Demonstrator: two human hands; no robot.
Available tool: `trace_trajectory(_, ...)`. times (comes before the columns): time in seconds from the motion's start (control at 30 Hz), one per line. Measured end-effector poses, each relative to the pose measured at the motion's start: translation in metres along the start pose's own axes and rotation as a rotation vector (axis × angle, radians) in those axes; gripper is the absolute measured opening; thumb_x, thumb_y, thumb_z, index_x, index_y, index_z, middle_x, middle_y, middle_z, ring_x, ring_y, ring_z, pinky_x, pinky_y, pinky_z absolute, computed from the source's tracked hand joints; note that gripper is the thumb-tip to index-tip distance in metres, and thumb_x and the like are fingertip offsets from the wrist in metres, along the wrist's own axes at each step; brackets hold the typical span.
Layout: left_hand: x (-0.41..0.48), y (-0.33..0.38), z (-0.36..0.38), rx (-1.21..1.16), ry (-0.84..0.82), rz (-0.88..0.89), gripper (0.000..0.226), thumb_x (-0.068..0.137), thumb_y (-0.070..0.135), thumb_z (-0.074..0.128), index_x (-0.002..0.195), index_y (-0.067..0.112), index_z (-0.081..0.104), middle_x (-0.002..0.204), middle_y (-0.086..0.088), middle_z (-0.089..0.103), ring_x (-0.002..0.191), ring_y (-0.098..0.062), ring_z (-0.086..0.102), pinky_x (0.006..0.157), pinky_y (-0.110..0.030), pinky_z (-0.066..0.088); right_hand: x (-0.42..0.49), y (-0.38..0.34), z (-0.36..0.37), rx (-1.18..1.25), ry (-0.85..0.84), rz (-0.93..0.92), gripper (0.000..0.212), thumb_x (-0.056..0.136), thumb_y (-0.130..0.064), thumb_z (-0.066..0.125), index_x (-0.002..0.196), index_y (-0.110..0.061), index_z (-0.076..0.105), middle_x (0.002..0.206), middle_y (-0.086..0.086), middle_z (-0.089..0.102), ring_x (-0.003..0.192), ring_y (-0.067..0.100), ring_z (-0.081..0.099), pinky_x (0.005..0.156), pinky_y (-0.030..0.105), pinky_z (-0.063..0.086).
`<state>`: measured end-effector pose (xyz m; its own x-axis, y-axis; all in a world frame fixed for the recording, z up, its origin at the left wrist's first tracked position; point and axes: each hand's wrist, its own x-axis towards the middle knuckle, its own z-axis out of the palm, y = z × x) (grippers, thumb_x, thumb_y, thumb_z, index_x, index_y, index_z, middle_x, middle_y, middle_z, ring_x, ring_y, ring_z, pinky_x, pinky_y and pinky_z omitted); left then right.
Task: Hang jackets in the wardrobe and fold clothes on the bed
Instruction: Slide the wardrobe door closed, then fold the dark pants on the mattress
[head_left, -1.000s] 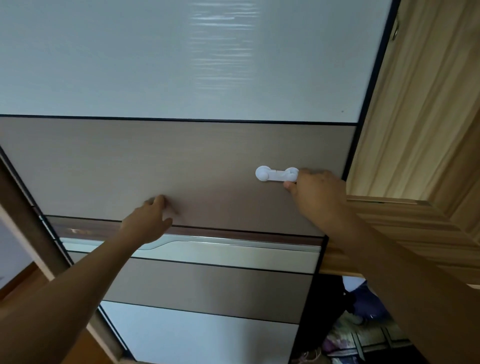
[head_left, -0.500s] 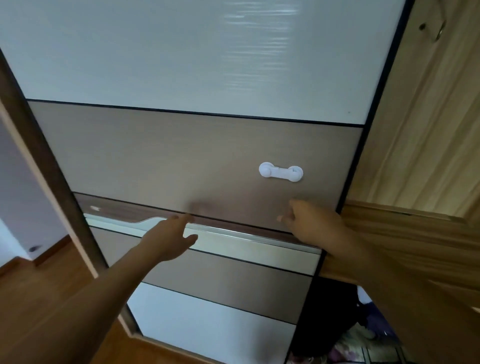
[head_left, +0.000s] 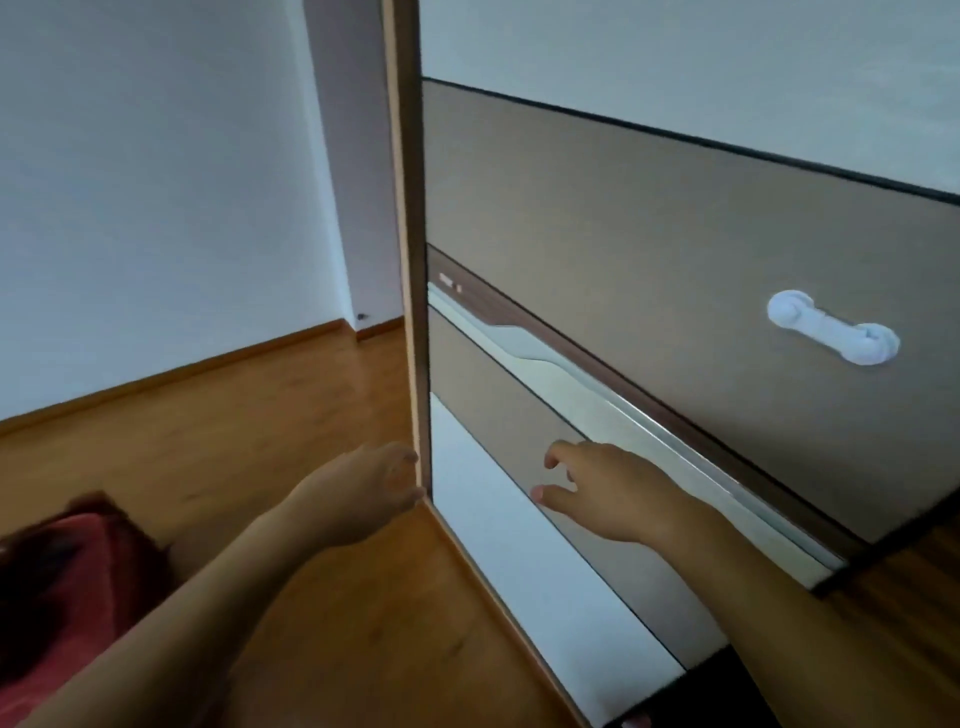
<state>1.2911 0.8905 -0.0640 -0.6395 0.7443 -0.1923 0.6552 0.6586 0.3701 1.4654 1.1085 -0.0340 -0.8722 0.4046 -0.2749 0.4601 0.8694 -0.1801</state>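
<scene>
From the head view, the wardrobe (head_left: 410, 208) fills the right of the frame. Its sliding door (head_left: 649, 249) is drawn across, and only a dark gap shows at the lower right. A recessed pull strip (head_left: 597, 400) runs slantwise along the door, down to the right, and a white latch (head_left: 834, 328) sits well above it.

The right hand (head_left: 618, 493) hangs just in front of the lower door panel, below the strip. Its grip is released, fingers spread, grasping nothing. I cannot tell whether it touches the panel.

The left hand (head_left: 363, 493) is at the wardrobe's upright edge post. Its grip is slack and it holds nothing I can see, with the fingertips right at the post.

A red garment (head_left: 67, 587) lies low at the far left above the wooden floor (head_left: 260, 415), well apart from both hands. The blur hides whether it is a jacket. It lies down and to the left, so the left hand is nearer and would probably reach it first.
</scene>
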Motion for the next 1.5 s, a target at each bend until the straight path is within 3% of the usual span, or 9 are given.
trace_trajectory(0.23,-0.118,-0.079,0.036,-0.047,0.067,-0.375,0.051,0.093,0.059,0.055,0.139,0.039,0.045,0.134,0.005,0.054,0.118,-0.017,0.057,0.099,-0.036,0.048,0.028,-0.097,0.048,-0.035,-0.119,-0.378,0.056,0.097,-0.065,0.049,0.142,-0.031,0.046,0.142,-0.005,0.058,0.121,0.018,0.062,0.098,0.033,0.052)
trace_trajectory(0.53,-0.288,-0.144,0.071,-0.192,0.274,-0.794,0.052,0.091,0.059,0.053,0.138,0.037,0.046,0.133,0.006,0.054,0.121,-0.017,0.057,0.100,-0.041,0.049,0.029,-0.270,0.100,-0.207,-0.231,-0.822,0.050,0.096,-0.067,0.045,0.136,-0.037,0.048,0.134,-0.007,0.057,0.121,0.015,0.057,0.100,0.043,0.051)
trace_trajectory(1.0,-0.437,-0.231,0.110,-0.338,0.431,-1.280,0.049,0.094,0.056,0.052,0.140,0.039,0.045,0.139,0.006,0.050,0.125,-0.020,0.053,0.099,-0.041,0.049,0.000,-0.511,0.196,-0.411,-0.371,-1.294,0.050,0.094,-0.068,0.050,0.134,-0.037,0.052,0.126,-0.009,0.059,0.116,0.012,0.058,0.099,0.043,0.051)
trace_trajectory(1.2,-0.489,-0.219,0.140,-0.428,0.477,-1.532,0.050,0.096,0.057,0.049,0.141,0.036,0.044,0.136,0.006,0.050,0.124,-0.018,0.053,0.098,-0.041,0.050,-0.038,-0.576,0.246,-0.469,-0.478,-1.548,0.054,0.092,-0.069,0.049,0.133,-0.033,0.053,0.128,-0.006,0.061,0.120,0.017,0.058,0.101,0.050,0.049)
trace_trajectory(1.5,-0.502,-0.144,0.178,-0.610,0.609,-1.960,0.049,0.094,0.058,0.052,0.138,0.037,0.046,0.133,0.006,0.051,0.122,-0.017,0.055,0.098,-0.043,0.050,-0.093,-0.624,0.293,-0.596,-0.622,-1.972,0.049,0.096,-0.064,0.048,0.132,-0.031,0.054,0.128,-0.003,0.060,0.119,0.021,0.057,0.098,0.045,0.049)
